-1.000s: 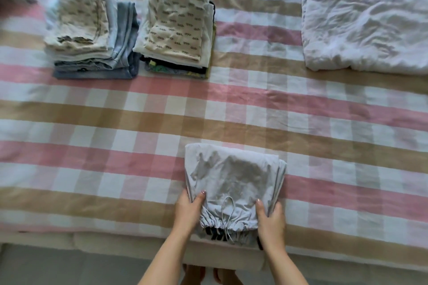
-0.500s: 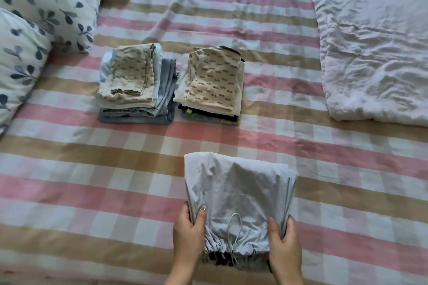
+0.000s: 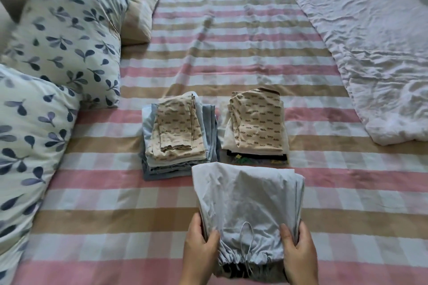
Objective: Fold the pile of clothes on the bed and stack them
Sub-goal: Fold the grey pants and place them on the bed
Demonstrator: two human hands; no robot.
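Observation:
A folded pale grey garment (image 3: 247, 203) with a drawstring waistband is lifted above the striped bed (image 3: 104, 215). My left hand (image 3: 200, 247) grips its left edge and my right hand (image 3: 298, 252) grips its right edge, thumbs on top. Just beyond it stand two stacks of folded clothes. The left stack (image 3: 178, 136) has a beige patterned piece on top of pale blue and grey layers. The right stack (image 3: 257, 125) is topped by another beige patterned piece over white and dark items. The garment's far edge overlaps the near edges of both stacks in view.
Leaf-print pillows (image 3: 64, 37) and a striped pillow (image 3: 139, 7) line the left side. A crumpled white duvet (image 3: 375, 53) fills the right side of the bed. A wall runs along the far edge.
Both hands have raised the grey garment off the bed and carried it forward toward the two stacks. The view has tilted up, showing more of the pillows and far bed.

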